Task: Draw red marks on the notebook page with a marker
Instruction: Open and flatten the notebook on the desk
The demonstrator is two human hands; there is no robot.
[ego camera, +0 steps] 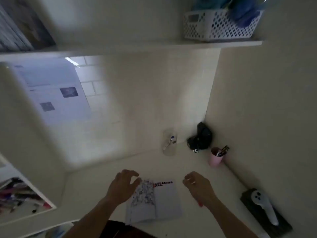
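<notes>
1. I'm looking down on a pale tabletop (96, 191) boxed in by a back wall and a right-hand wall that meet in a corner; the picture is dim and blurred.
2. Open room: the bare stretch left of the notebook (154, 201) is clear surface, and there's more between the notebook and the back wall.
3. The corner is crowded: a clear cup (169, 142), a black object (201, 137) I can't identify, and a pink cup (215, 158) with pens in it, all well apart from the notebook.
4. Along the right edge a white handheld device (263, 206) lies on a dark pad (277, 222).
5. At far left a white tray (22, 198) of mixed markers sits on a lower ledge.
6. The notebook lies open near the front edge, between my two arms, with dense scribbles on its left page and a row of red and dark marks along the top of the right page.
7. My left hand (122, 185) hovers with fingers spread and curled, fingertips at the notebook's upper left corner; contact I can't confirm.
8. My right hand (199, 186) is loosely curled just right of the notebook, with something small and pale at the fingertips and a red bit below the palm; whether it's gripping the marker, I can't tell.
</notes>
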